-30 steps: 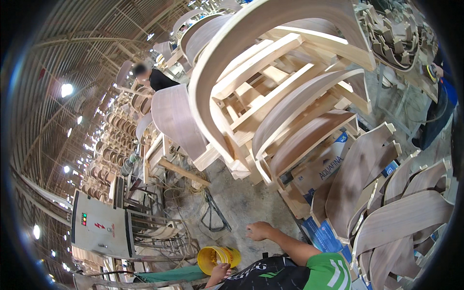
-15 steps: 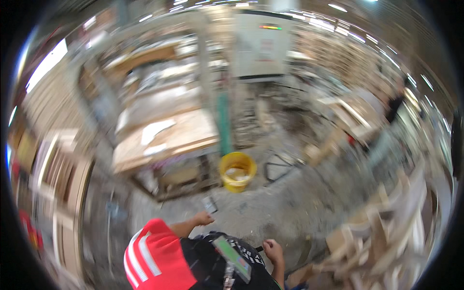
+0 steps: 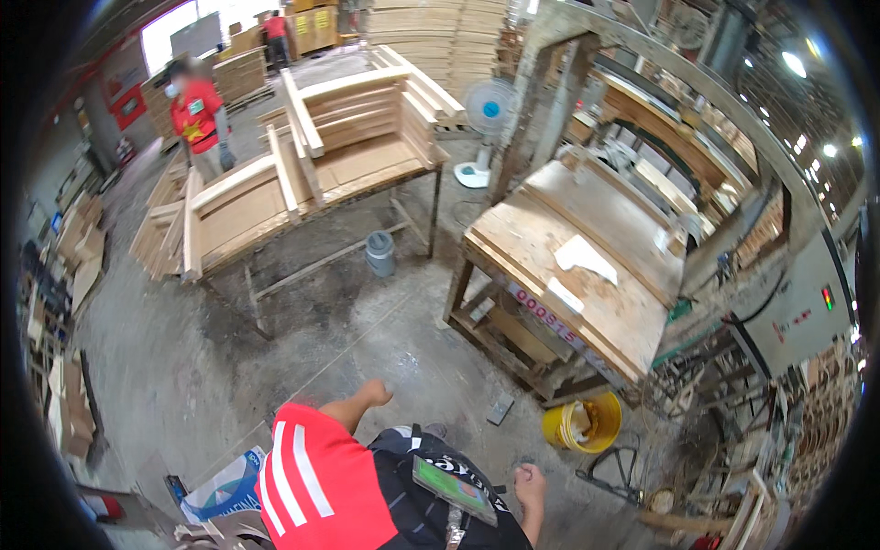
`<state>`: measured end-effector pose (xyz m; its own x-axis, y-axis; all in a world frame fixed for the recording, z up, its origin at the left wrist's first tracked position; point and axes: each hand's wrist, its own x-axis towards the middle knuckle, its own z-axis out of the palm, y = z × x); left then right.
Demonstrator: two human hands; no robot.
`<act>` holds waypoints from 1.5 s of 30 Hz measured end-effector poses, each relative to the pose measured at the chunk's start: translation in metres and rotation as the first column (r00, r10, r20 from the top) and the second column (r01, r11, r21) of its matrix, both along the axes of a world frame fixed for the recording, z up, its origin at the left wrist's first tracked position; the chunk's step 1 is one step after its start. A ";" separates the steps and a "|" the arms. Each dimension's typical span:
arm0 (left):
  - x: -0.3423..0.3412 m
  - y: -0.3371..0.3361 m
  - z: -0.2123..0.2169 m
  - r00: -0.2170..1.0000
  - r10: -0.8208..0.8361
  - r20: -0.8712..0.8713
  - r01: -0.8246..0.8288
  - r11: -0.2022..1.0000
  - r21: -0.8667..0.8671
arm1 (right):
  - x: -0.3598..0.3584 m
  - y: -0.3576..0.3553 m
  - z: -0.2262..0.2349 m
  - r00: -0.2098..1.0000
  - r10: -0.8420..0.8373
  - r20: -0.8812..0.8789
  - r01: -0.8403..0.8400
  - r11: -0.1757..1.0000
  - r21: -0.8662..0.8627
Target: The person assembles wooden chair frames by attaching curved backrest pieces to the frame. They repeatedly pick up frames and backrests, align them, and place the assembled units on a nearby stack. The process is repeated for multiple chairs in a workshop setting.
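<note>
My left hand (image 3: 374,392) is held out over the grey concrete floor, its fingers curled in and no object showing in them. Lower right, my right hand (image 3: 529,483) hangs beside my dark apron (image 3: 431,467), fingers also curled around nothing visible. Neither hand touches a workpiece. A badge (image 3: 456,489) with a green face lies against my chest. On the floor ahead, between the hands and the workbench (image 3: 522,234), lies a small grey flat block (image 3: 500,409). Nearest to my right hand stands a yellow bucket (image 3: 582,423) with pale scraps inside.
Wooden frames (image 3: 357,119) rest on a long table at the far left, with a grey bin (image 3: 380,254) by it. A standing fan (image 3: 486,110) is behind the workbench. A person in red (image 3: 197,115) stands far left. A metal stand (image 3: 612,472) is near the bucket.
My view has swung left: the workbench and yellow bucket now sit farther right, and the table of wooden frames has come in. Both hands stay curled in front of me.
</note>
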<state>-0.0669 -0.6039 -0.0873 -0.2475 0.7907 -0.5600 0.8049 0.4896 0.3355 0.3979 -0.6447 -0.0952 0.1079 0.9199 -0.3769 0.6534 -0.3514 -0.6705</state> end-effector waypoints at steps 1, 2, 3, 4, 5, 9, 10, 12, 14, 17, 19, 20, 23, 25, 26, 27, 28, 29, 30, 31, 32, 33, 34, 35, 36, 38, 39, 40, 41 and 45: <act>-0.009 -0.007 0.003 1.000 0.025 -0.003 -0.025 1.000 0.005 | -0.008 0.020 -0.002 0.998 0.001 -0.057 0.000 1.000 0.025; -0.016 -0.015 0.005 0.999 0.049 -0.005 -0.049 0.999 0.010 | -0.013 0.036 -0.002 0.998 0.064 -0.022 -0.063 0.998 0.018; -0.022 -0.029 0.007 0.984 0.173 0.032 -0.172 0.985 -0.031 | -0.029 0.057 0.007 0.989 0.145 0.001 -0.145 0.989 -0.001; -0.019 -0.037 0.008 0.957 0.278 0.085 -0.272 0.960 -0.071 | -0.036 0.071 0.015 0.977 0.209 0.042 -0.208 0.978 -0.016; -0.020 -0.041 0.009 0.915 0.379 0.135 -0.366 0.924 -0.113 | -0.046 0.082 0.019 0.962 0.269 0.052 -0.268 0.963 -0.021; -0.011 -0.081 -0.002 0.865 0.480 0.148 -0.445 0.869 -0.216 | -0.081 0.122 0.017 0.868 0.494 0.056 -0.494 0.869 -0.020; -0.009 -0.092 -0.005 0.838 0.524 0.151 -0.471 0.835 -0.283 | -0.090 0.130 0.016 0.841 0.538 0.048 -0.538 0.843 -0.014; -0.008 -0.100 -0.010 0.772 0.614 0.165 -0.529 0.765 -0.368 | -0.106 0.140 0.016 0.813 0.579 0.070 -0.579 0.815 -0.015; -0.009 -0.120 -0.016 0.659 0.734 0.166 -0.624 0.657 -0.423 | -0.119 0.142 0.009 0.769 0.636 0.061 -0.637 0.771 -0.007; -0.031 -0.127 -0.015 0.678 0.713 0.177 -0.595 0.675 -0.436 | -0.131 0.143 -0.008 0.734 0.677 0.057 -0.669 0.735 -0.113; -0.054 -0.126 -0.015 0.591 0.775 0.223 -0.700 0.630 -0.337 | -0.141 0.146 -0.019 0.697 0.716 0.045 -0.700 0.693 -0.172; -0.067 -0.127 -0.015 0.547 0.800 0.246 -0.748 0.599 -0.287 | -0.147 0.149 -0.024 0.680 0.733 0.021 -0.715 0.669 -0.205; -0.131 -0.123 -0.006 0.369 0.892 0.260 -0.869 0.431 -0.242 | -0.183 0.160 -0.032 0.656 0.751 -0.083 -0.742 0.620 -0.256; -0.193 -0.117 0.006 0.395 0.898 0.194 -0.910 0.411 -0.054 | -0.219 0.173 -0.033 0.698 0.705 -0.125 -0.701 0.638 -0.317; -0.229 -0.115 0.013 0.368 0.924 0.100 -0.922 0.348 0.170 | -0.244 0.181 -0.035 0.731 0.668 -0.139 -0.665 0.650 -0.368; -0.269 -0.113 0.020 0.321 0.947 0.017 -0.873 0.290 0.392 | -0.273 0.190 -0.037 0.765 0.627 -0.149 -0.624 0.663 -0.413; -0.312 -0.107 0.030 0.238 0.971 0.030 -0.849 0.193 0.492 | -0.303 0.202 -0.042 0.715 0.689 -0.121 -0.678 0.640 -0.362; -0.359 -0.104 0.039 0.152 0.987 0.061 -0.805 0.088 0.587 | -0.337 0.219 -0.048 0.659 0.747 -0.085 -0.731 0.610 -0.304; -0.403 -0.113 0.048 0.103 0.981 0.167 -0.745 -0.035 0.666 | -0.369 0.230 -0.052 0.587 0.807 -0.055 -0.790 0.558 -0.254; -0.442 -0.121 0.059 0.073 0.962 0.264 -0.677 -0.147 0.721 | -0.412 0.237 -0.051 0.546 0.836 -0.054 -0.815 0.516 -0.263; -0.478 -0.125 0.070 0.057 0.972 0.229 -0.625 -0.144 0.767 | -0.461 0.247 -0.045 0.511 0.858 -0.051 -0.833 0.480 -0.273; -0.514 -0.127 0.082 0.039 0.979 0.199 -0.564 -0.142 0.814 | -0.507 0.255 -0.037 0.455 0.889 -0.053 -0.873 0.434 -0.221; -0.542 -0.127 0.092 0.018 0.994 0.111 -0.550 -0.083 0.831 | -0.552 0.263 -0.028 0.396 0.917 -0.050 -0.908 0.383 -0.168; -0.567 -0.128 0.099 -0.008 1.000 0.021 -0.542 -0.022 0.840 | -0.601 0.271 -0.015 0.353 0.935 -0.031 -0.931 0.348 -0.107; -0.589 -0.133 0.103 -0.039 0.997 -0.072 -0.533 0.040 0.845 | -0.647 0.279 -0.005 0.306 0.952 -0.012 -0.951 0.306 -0.045; -0.627 -0.128 0.110 0.014 0.993 -0.119 -0.699 0.095 0.709 | -0.731 0.296 0.013 0.372 0.916 -0.152 -0.908 0.393 0.147; -0.641 -0.116 0.109 0.060 0.988 -0.142 -0.758 0.138 0.637 | -0.769 0.309 0.021 0.446 0.867 -0.223 -0.859 0.485 0.165; -0.655 -0.108 0.110 0.102 0.981 -0.167 -0.810 0.179 0.558 | -0.805 0.319 0.031 0.504 0.810 -0.299 -0.806 0.566 0.174; -0.666 -0.113 0.112 0.194 0.970 -0.147 -0.893 0.236 0.383 | -0.841 0.318 0.043 0.545 0.814 -0.200 -0.784 0.579 0.223; -0.686 -0.105 0.095 0.165 0.985 -0.059 -0.887 0.174 0.428 | -0.934 0.328 0.071 0.635 0.767 0.092 -0.729 0.556 0.398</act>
